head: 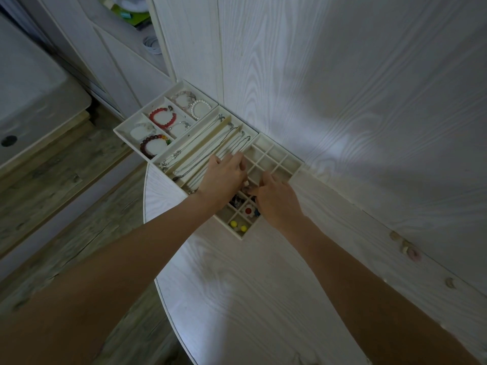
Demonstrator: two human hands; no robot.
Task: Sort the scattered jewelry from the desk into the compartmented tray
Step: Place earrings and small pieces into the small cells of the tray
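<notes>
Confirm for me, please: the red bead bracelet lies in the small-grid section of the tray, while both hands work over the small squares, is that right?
Not quite. The head view shows the red bead bracelet in a large compartment at the tray's far left end, not in the small grid. The left hand and right hand do work over the small squares.

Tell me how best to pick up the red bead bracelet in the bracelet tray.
Pinch the red bead bracelet from above, across one stretch of its bead ring. It lies flat as an open loop in the middle compartment of the bracelet tray, so the walls probably block a sideways approach. The near-left arc looks freest; a silver bracelet lies close on its other side.
</notes>
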